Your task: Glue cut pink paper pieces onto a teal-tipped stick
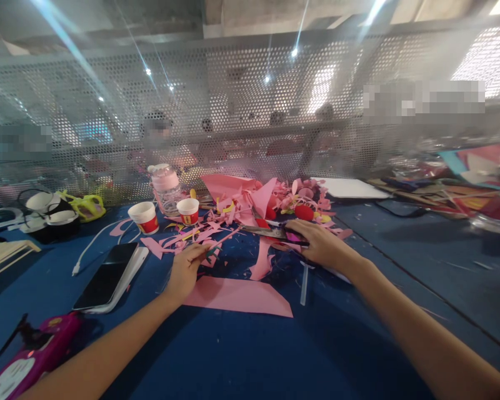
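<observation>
My left hand (186, 270) pinches a thin stem-like strip (221, 242) that slants up to the right above the blue table. My right hand (320, 243) rests on a pair of scissors (263, 231), its fingers closed over the dark handles while the blades point left. A flat pink paper sheet (239, 295) lies just in front of both hands. Behind them sits a heap of pink paper scraps (250, 206) with red and yellow bits.
A phone (108, 276) on a white case lies at left, with a white cable. Two red-and-white paper cups (144, 216) and a pink-lidded jar (165, 186) stand behind. A perforated metal screen (250, 111) closes the back. Papers and books (462, 183) clutter the right.
</observation>
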The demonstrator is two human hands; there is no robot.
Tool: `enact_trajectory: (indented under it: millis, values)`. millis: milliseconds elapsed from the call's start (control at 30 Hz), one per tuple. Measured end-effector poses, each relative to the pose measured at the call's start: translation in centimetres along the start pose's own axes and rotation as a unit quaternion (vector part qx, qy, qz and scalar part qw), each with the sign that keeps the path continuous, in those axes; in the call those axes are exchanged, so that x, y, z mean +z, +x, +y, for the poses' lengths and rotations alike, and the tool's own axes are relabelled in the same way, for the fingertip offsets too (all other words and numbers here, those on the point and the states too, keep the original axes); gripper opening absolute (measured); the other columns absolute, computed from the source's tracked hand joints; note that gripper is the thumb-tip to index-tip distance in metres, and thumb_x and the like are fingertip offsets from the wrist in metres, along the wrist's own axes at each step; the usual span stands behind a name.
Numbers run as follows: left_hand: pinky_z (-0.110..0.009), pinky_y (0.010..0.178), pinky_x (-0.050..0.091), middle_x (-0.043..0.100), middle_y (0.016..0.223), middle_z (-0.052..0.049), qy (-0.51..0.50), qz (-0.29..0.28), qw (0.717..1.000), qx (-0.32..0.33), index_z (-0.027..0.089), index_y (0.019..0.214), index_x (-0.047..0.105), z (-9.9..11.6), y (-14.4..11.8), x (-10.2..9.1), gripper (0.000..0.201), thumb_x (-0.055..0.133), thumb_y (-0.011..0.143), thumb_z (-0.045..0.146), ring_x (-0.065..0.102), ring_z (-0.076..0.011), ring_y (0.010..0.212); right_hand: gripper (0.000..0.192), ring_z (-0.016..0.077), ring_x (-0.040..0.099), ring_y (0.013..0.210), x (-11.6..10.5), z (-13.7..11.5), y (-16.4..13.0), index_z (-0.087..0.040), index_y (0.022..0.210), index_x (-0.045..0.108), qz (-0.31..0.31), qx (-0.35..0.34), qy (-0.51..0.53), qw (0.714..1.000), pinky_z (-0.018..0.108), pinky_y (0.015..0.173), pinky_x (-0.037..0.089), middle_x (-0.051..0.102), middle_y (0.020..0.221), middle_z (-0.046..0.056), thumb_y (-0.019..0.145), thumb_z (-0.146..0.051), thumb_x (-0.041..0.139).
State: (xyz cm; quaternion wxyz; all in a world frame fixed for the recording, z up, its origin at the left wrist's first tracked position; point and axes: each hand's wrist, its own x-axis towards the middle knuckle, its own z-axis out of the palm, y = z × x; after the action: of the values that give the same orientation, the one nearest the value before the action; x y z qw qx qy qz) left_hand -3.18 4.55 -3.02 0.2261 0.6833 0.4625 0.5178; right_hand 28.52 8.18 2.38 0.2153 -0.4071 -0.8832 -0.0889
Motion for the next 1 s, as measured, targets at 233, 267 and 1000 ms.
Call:
enact_trajectory:
  millis: [233, 267, 1000]
  values:
    - [-0.032, 0.078, 0.050, 0.067, 0.089, -0.003, -0.009, 0.000, 1.000, -0.016, 0.020, 0.088, 0.069, 0.0, 0.2, 0.1, 0.032, 0.044, 0.072, 0.007, 0.062, -0.0162, 0.084, 0.031, 0.0264, 0.057, 0.099, -0.7, -0.3, 0.2, -0.013, 0.105, 0.054, -0.015, 0.021, -0.021, 0.999, 0.037, 0.082, 0.046, 0.062, 0.105, 0.014, 0.077, -0.025, 0.051]
    - [-0.032, 0.077, 0.050, 0.067, 0.088, -0.003, -0.008, -0.002, 1.000, -0.016, 0.020, 0.088, 0.069, 0.0, 0.2, 0.0, 0.031, 0.045, 0.073, 0.008, 0.062, -0.0163, 0.083, 0.032, 0.0266, 0.057, 0.100, -0.7, -0.2, 0.2, -0.013, 0.105, 0.054, -0.016, 0.022, -0.023, 0.999, 0.037, 0.082, 0.046, 0.061, 0.105, 0.014, 0.076, -0.026, 0.052]
    - [-0.029, 0.068, 0.049, 0.068, 0.079, -0.003, 0.047, -0.009, 0.999, -0.018, 0.020, 0.091, 0.068, 0.2, -0.1, -0.1, 0.025, 0.047, 0.079, 0.018, 0.062, -0.0162, 0.073, 0.031, 0.0278, 0.057, 0.093, -1.6, -0.1, 0.3, -0.014, 0.101, 0.054, -0.015, 0.002, -0.110, 0.994, 0.036, 0.075, 0.044, 0.063, 0.098, 0.012, 0.075, -0.032, 0.055]
